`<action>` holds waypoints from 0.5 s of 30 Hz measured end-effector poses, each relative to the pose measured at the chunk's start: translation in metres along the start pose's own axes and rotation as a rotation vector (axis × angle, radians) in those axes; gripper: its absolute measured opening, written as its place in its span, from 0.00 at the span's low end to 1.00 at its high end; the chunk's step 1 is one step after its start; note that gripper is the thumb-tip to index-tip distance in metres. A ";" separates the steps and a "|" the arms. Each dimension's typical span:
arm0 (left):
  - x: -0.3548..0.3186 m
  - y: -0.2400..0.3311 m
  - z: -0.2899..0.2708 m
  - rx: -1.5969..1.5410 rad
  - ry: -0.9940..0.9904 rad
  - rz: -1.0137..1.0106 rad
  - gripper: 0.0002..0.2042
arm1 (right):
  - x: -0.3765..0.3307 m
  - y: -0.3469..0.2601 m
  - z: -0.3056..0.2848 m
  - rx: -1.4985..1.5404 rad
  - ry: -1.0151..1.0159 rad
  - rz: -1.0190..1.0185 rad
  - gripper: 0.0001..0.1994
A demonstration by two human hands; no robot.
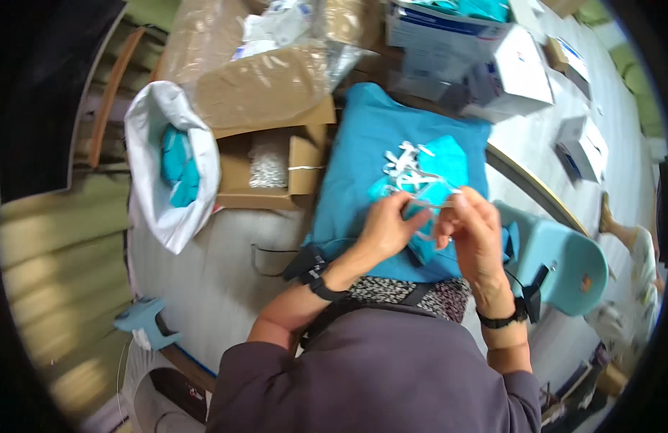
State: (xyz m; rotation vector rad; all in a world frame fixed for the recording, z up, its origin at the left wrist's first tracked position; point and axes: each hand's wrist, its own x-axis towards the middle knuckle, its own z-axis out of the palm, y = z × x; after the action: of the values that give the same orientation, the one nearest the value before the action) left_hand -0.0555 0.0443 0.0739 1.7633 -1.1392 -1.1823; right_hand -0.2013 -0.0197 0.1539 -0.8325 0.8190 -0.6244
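Over the blue cloth (359, 159) in front of me, my left hand (388, 227) is closed on a turquoise face mask (422, 249), thumb on top. My right hand (472, 224) is closed beside it, fingertips pinching what looks like the mask's thin pale strap. The strap is partly blurred and hidden by the fingers. Just beyond both hands, more turquoise masks (447, 159) lie on the cloth. White straps or small white pieces (402, 160) are bunched at their left side.
Left of the cloth stand an open cardboard box (236, 195) holding small white pieces (267, 162) and a white bag (142, 130) with turquoise masks inside. White boxes (525, 79) stand at the far right. A pale blue plastic chair (557, 252) is at my right.
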 end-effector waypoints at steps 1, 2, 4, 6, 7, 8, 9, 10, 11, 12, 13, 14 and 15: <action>0.007 0.001 0.009 -0.183 0.022 0.078 0.16 | -0.003 -0.005 -0.006 0.059 0.009 -0.064 0.13; 0.002 0.000 0.008 -0.074 0.027 0.050 0.14 | -0.001 0.002 -0.012 0.110 0.032 -0.176 0.11; -0.002 0.000 0.013 -0.191 0.155 0.134 0.13 | 0.004 0.004 -0.008 -0.083 0.197 -0.302 0.08; -0.006 0.009 0.006 -0.120 0.161 0.119 0.10 | 0.009 0.019 -0.013 -0.453 0.263 -0.474 0.04; -0.008 0.014 0.003 -0.078 0.169 0.104 0.09 | 0.012 0.020 -0.019 -0.646 0.267 -0.542 0.05; -0.008 0.016 0.005 -0.073 0.164 0.134 0.10 | 0.014 0.019 -0.021 -0.841 0.266 -0.604 0.06; -0.005 0.018 0.005 -0.065 0.182 0.170 0.10 | 0.015 0.022 -0.024 -0.924 0.280 -0.649 0.08; -0.004 0.020 0.005 -0.059 0.200 0.206 0.11 | 0.013 0.023 -0.024 -0.894 0.253 -0.628 0.08; -0.005 0.022 0.004 -0.043 0.195 0.250 0.12 | 0.012 0.023 -0.023 -0.865 0.226 -0.606 0.09; -0.006 0.023 0.004 -0.050 0.168 0.262 0.12 | 0.010 0.022 -0.023 -0.842 0.201 -0.583 0.09; -0.008 0.024 0.004 -0.057 0.142 0.273 0.12 | 0.011 0.022 -0.021 -0.801 0.195 -0.605 0.09; -0.010 0.025 0.004 -0.066 0.116 0.284 0.12 | 0.008 0.019 -0.024 -0.778 0.130 -0.497 0.09; -0.013 0.026 0.002 -0.088 0.080 0.257 0.12 | 0.005 0.012 -0.027 -0.753 0.066 -0.389 0.09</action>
State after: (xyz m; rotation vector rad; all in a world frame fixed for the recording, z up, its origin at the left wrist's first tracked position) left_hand -0.0673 0.0472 0.1011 1.5320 -1.2057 -0.9838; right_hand -0.2190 -0.0275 0.1305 -1.6916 0.9743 -0.6899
